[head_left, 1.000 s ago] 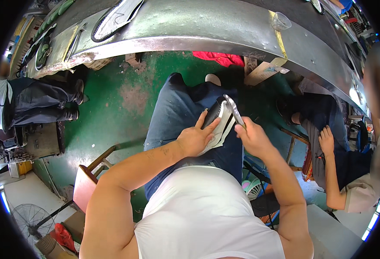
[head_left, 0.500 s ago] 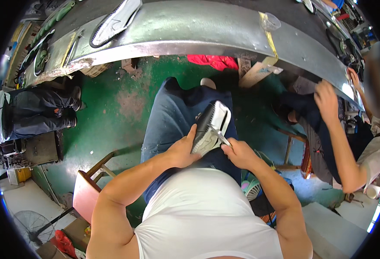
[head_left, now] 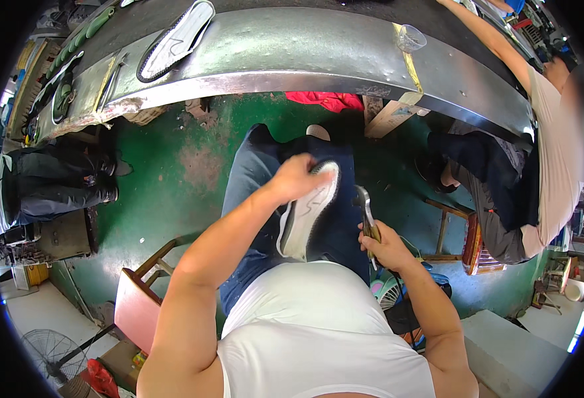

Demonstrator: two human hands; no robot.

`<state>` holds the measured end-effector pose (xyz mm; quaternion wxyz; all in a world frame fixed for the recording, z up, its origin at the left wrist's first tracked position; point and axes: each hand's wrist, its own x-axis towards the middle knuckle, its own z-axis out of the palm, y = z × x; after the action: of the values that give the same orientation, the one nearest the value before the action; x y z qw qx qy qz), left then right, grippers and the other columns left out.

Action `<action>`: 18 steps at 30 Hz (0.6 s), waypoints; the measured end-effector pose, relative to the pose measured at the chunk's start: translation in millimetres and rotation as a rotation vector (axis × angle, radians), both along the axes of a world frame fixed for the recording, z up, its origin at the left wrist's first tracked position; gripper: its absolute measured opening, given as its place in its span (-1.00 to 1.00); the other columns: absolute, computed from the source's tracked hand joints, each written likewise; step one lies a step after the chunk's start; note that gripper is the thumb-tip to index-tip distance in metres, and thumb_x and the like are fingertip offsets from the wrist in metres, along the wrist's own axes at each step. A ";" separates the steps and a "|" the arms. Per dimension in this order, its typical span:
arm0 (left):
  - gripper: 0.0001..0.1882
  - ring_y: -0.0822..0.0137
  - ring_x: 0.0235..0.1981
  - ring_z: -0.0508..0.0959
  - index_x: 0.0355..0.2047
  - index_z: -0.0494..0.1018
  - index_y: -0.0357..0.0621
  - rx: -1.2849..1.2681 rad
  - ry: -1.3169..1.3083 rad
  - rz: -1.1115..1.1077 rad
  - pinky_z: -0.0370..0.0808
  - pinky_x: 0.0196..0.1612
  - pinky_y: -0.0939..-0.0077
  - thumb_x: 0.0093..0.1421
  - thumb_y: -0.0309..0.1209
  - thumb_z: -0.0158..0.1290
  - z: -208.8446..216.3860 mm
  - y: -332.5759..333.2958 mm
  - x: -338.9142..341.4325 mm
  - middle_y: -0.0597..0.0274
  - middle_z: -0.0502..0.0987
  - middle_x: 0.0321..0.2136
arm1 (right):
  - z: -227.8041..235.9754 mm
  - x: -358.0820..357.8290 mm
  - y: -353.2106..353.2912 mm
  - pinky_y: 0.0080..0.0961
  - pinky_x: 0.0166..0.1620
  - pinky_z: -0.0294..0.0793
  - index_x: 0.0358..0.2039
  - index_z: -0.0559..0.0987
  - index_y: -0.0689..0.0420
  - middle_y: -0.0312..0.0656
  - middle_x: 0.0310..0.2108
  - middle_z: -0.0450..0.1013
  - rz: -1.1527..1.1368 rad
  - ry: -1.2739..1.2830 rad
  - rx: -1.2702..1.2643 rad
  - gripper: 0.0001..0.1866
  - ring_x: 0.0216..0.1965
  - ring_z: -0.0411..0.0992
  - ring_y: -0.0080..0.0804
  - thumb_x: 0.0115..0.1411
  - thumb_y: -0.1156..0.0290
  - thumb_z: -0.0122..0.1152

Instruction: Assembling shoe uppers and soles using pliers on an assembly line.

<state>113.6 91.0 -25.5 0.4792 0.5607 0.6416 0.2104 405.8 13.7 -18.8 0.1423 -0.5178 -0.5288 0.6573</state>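
Observation:
A shoe upper (head_left: 308,219) rests across my thighs, its pale underside facing up with a dark line on it and dark stitching along the edge. My left hand (head_left: 296,178) is closed over its far end, slightly smeared by motion, with the thumb lying on the pale face. Off to the right of the shoe, my right hand (head_left: 386,247) grips a pair of pincers (head_left: 367,215) with a curved metal head and brownish grips. Their head points away from me and is apart from the shoe.
A metal-topped bench (head_left: 292,50) runs across the far side, carrying a similar shoe upper (head_left: 176,43) and a clear plastic cup (head_left: 411,38). A red cloth (head_left: 325,101) lies below it. One co-worker (head_left: 554,132) sits at right; another person's legs (head_left: 60,179) show at left, near a pink-seated chair (head_left: 135,308).
The shoe has turned over to show its pale underside. My left hand has moved from its near side to its far end. My right hand has drawn the pincers away to the right.

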 end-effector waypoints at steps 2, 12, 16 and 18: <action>-0.44 0.07 -0.29 0.64 0.03 0.49 -0.36 0.400 -0.174 -0.057 0.54 -0.16 0.28 0.14 -0.17 0.26 -35.0 -51.2 0.6 -0.07 0.63 -0.35 | 14.3 -1.6 8.4 -0.45 -0.24 0.48 -0.09 0.48 0.27 -0.15 -0.40 0.53 0.114 -0.152 -0.014 -0.74 -0.36 0.51 -0.44 0.29 0.37 0.14; -0.77 -0.01 -0.32 0.67 -0.17 0.58 -0.35 0.566 0.092 0.064 0.62 -0.27 0.33 0.17 -0.52 0.12 -3.7 -115.0 14.8 -0.14 0.63 -0.31 | 51.5 -31.8 40.5 -0.14 -0.10 0.51 -0.05 0.40 0.38 0.14 -0.29 0.53 0.686 -0.288 0.444 -0.64 -0.21 0.55 0.05 0.27 0.36 0.10; -0.69 -0.01 -0.05 0.63 -0.06 0.54 -0.35 0.509 -0.027 -0.016 0.55 0.02 0.31 0.28 -0.38 0.09 -31.5 -122.8 8.3 -0.11 0.62 -0.10 | 108.3 -67.3 74.9 -0.06 -0.07 0.50 -0.05 0.41 0.40 0.17 -0.25 0.53 1.033 -0.654 0.029 -0.63 -0.18 0.54 0.12 0.28 0.35 0.07; -0.45 0.02 0.30 0.34 0.22 0.31 -0.39 0.375 -0.340 0.270 0.23 0.33 0.30 0.43 -0.16 -0.11 -53.9 -118.1 19.4 -0.19 0.38 0.21 | 80.9 -58.8 67.6 -0.04 -0.12 0.50 -0.11 0.45 0.39 0.17 -0.28 0.54 1.043 -0.604 0.224 -0.66 -0.23 0.54 0.13 0.29 0.32 0.07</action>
<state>133.0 -27.2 -79.4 0.4354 0.5059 0.5707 0.4784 347.0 81.4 62.1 -0.3009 -0.3359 -0.7953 0.4050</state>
